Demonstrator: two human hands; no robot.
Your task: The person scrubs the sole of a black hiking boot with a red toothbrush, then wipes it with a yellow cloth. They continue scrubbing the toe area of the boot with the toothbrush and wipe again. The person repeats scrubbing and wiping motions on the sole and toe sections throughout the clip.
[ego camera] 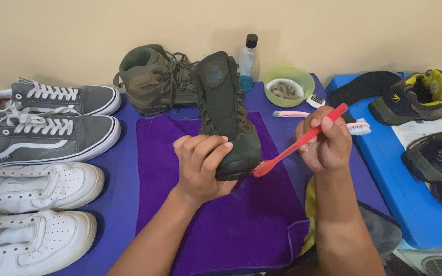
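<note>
Your left hand (200, 166) holds a dark green boot (228, 115) by its toe end; the fingers (208, 145) are wrapped around the toe from the left side, grasping it firmly. The boot is lifted at an angle, its toe toward you and its laced upper pointing away. Your right hand (326, 143) has its fingers clenched around the handle of a red toothbrush (297, 143). The head of the toothbrush touches the boot's toe at the lower right edge, just beside your left fingers.

Under both hands lies a purple cloth (231, 225), spread over the blue surface (121, 179). Behind the held boot, away from your fingers, a second green boot (152, 79) stands upright. Just beyond your right hand there is a pink toothbrush (290, 114), and a white toothbrush (359, 127) lies just right of your right fingers. Further back stand a green bowl (288, 86) and a clear bottle with black cap (249, 61).

Well to the left of your left hand, two grey sneakers (52, 115) and two white sneakers (31, 214) lie in a row. To the right of your right hand, a blue box (400, 189) carries dark shoes with yellow lining (418, 97).
</note>
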